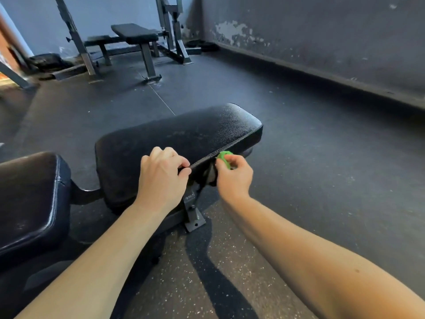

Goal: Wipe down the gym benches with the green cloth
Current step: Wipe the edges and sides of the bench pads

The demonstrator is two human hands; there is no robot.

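**Both hands at the near edge of the bench pad**

The left hand (162, 174) sits at centre frame with its fingers curled over the stitched near edge of the black bench pad (184, 134), thumb and fingertips gripping that seam. Just to its right, the right hand (233, 176) has its fingers bunched round the green cloth (225, 157), pressing the wad against the pad's side just below the seam; only a small part of the cloth shows above the fingers. The pad's top is dull and faintly streaked. A second black pad (32, 203) lies at lower left, joined by a dark frame. The floor (310, 169) is dark rubber, speckled near the bottom. At upper left stands another bench (135, 34) among grey steel uprights, and a scuffed grey wall (322, 35) runs across the upper right.
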